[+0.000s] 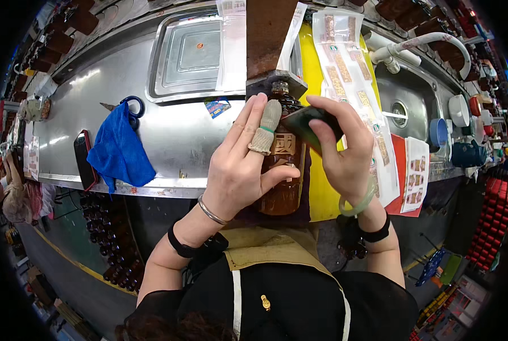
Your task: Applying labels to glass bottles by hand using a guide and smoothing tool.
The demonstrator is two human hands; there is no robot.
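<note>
A brown glass bottle with gold raised-looking characters on its front lies in front of me, its neck pointing away toward a dark angular block. My left hand rests along the bottle's left side with fingers stretched out and thumb across the gold lettering. One of its fingers wears knitted finger sleeves. My right hand pinches a dark, flat, scraper-like piece between thumb and fingers. That piece's edge meets the bottle's right shoulder; whether it presses there I cannot tell.
A brown upright post rises behind the bottle. Right of it are sheets of gold stickers on a yellow surface, and a sink with a faucet. To the left lie a blue cloth, scissors, a phone-like object and a metal tray.
</note>
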